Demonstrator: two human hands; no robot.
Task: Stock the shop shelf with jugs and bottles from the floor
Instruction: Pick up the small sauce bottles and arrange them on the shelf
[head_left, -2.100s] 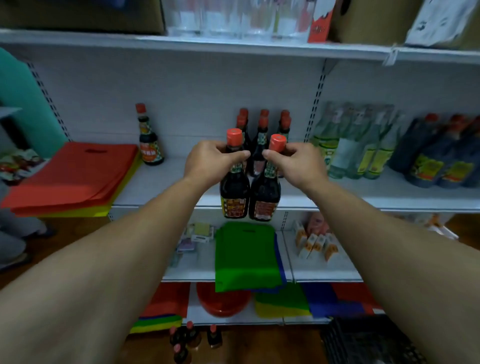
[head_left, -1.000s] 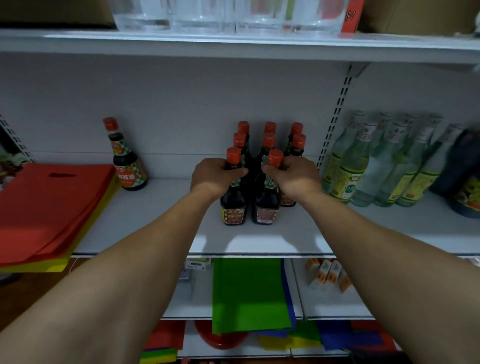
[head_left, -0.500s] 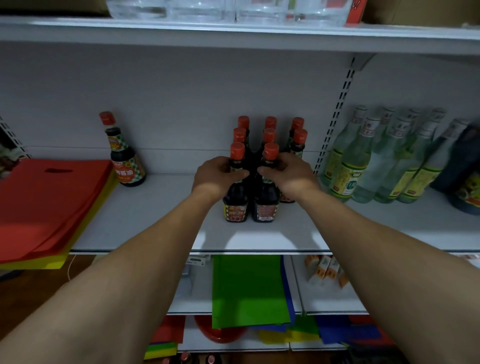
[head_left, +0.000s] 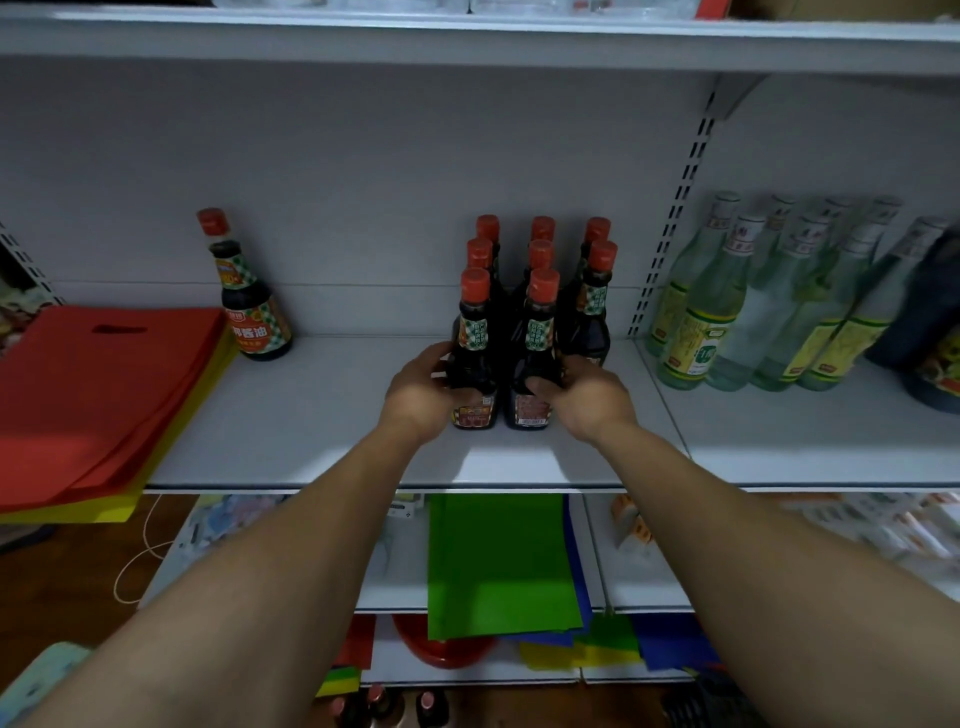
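Left hand (head_left: 418, 397) grasps one bottle (head_left: 474, 335), right hand (head_left: 589, 400) the second bottle (head_left: 538, 335). Gripped low, apparently to align them before the cluster (head_left: 540, 254).

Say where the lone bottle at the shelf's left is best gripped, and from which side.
The lone bottle is probably best taken by its narrow neck under the red cap, from the front: it stands upright, bare shelf before it, red bags close on its left.

- Eight dark bottles (head_left: 537, 322) with red caps stand in one group.
- One bigger bottle (head_left: 249, 312) stands alone, left of the group.
- Clear bottles (head_left: 769, 312) right of the group: several, too blurred to count.
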